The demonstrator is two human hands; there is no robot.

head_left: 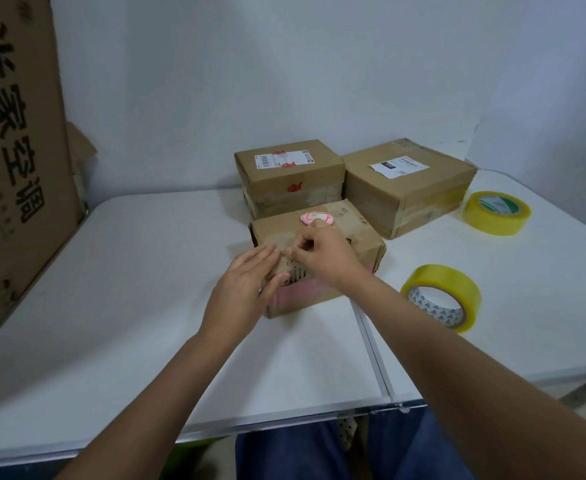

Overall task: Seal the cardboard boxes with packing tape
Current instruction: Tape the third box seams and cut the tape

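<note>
1. The left hand point(246, 278) lies flat with straight fingers against the near left corner of the small box point(319, 251), pressing on it.
2. The right hand point(319, 254) rests on top of that box, its thumb and forefinger pinched together at something too small to make out, just beside the left fingertips.
3. A pink tool point(318, 218) lies on the box top just beyond the right hand.
4. Behind the hands stand two more boxes, touching: a middle box point(288, 174) and, to its right, a wide box point(409, 188), both labelled.
5. Right of the right forearm a tape roll point(440, 296) lies on the table point(129, 271); a second roll point(496, 212) lies farther off, near the wide box.
6. Far left of the hands, a big printed carton point(14, 150) leans upright.
</note>
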